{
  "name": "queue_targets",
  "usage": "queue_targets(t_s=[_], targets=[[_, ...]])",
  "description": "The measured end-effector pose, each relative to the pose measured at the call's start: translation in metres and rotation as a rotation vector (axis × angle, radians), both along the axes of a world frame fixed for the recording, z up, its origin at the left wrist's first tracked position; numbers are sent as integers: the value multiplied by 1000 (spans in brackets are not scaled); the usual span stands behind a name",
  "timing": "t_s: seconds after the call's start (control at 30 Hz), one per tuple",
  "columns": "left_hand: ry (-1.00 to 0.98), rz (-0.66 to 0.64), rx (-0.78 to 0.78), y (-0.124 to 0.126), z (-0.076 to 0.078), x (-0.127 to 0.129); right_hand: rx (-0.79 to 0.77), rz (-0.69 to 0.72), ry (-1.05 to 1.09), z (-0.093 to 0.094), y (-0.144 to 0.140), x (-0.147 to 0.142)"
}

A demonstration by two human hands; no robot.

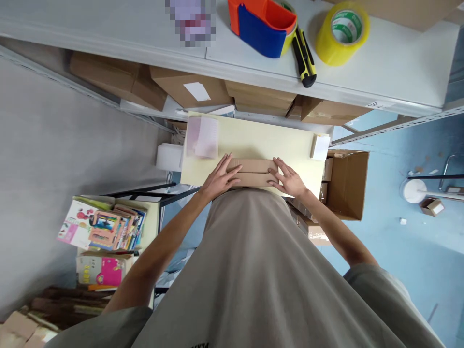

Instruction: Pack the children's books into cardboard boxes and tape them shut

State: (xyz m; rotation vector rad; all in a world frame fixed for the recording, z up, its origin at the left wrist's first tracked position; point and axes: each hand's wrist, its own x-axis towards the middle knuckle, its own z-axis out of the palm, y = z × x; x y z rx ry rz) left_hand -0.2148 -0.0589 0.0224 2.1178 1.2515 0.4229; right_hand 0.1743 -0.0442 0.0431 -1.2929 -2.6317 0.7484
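A small brown cardboard box (253, 166) lies on the pale yellow tabletop (250, 137), close against my shirt. Its two top flaps lie folded in, with a seam running lengthwise between them. My left hand (221, 179) grips the left end, fingertips spread over the flaps and the far edge. At the opposite end, my right hand (287, 178) holds the box in much the same way. The box's underside is hidden. Left of the box, pinkish-white paper sheets (207, 137) lie on the table; a stack of white cards (320, 147) stands at the right edge.
Above the table, a grey shelf (126, 29) carries an orange-and-blue tape dispenser (263, 29), a yellow-black utility knife (303, 55) and a yellow tape roll (342, 34). Cartons (195, 87) sit beneath it. An open carton (348, 183) stands right; books (105, 227) are stacked left.
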Motion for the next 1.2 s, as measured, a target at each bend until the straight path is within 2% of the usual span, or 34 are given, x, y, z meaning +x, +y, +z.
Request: queue_targets(t_s=[0.13,0.3,0.53,0.67,0.77,1.0,1.2], targets=[[25,-63,74,-4,-4,1,86,94,-7,-11,3,13],[37,-104,118,-10,-6,7,96,142,-58,-21,5,17],[19,-213,106,13,-5,-2,81,237,-84,-25,13,12],[21,-385,99,29,-4,-12,64,225,-110,-18,9,10],[16,-459,117,35,-6,-17,49,208,-149,-10,6,9],[-68,-475,180,50,-12,-19,57,209,-167,3,6,4],[-105,-543,293,98,-2,-28,128,156,-155,23,22,-3]])
